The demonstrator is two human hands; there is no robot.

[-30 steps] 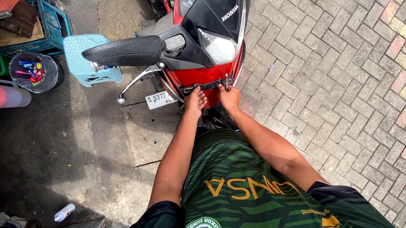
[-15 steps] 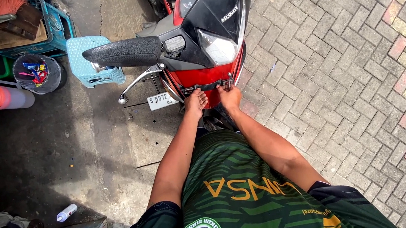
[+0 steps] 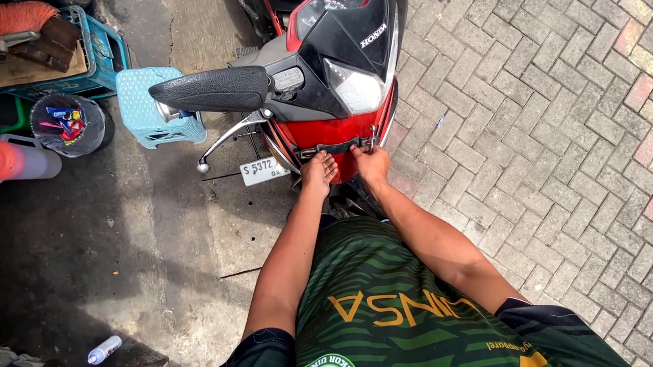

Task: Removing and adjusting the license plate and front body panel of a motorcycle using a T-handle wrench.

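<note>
Both my hands are down on the red front panel (image 3: 338, 133) of the motorcycle (image 3: 338, 55), just under its headlight (image 3: 355, 89). My left hand (image 3: 317, 173) lies fingers-forward against the panel's lower edge; my right hand (image 3: 372, 163) is just beside it, fingertips pinched at a small fitting there. The black handlebar grip (image 3: 210, 91) sticks out to the left, with the number plate (image 3: 264, 169) below it. On the concrete to the left stand a light-blue plastic stool (image 3: 145, 105), a bucket (image 3: 65, 125) and an orange-capped jug (image 3: 13, 160). Brick paving (image 3: 562, 145) runs along the right.
</note>
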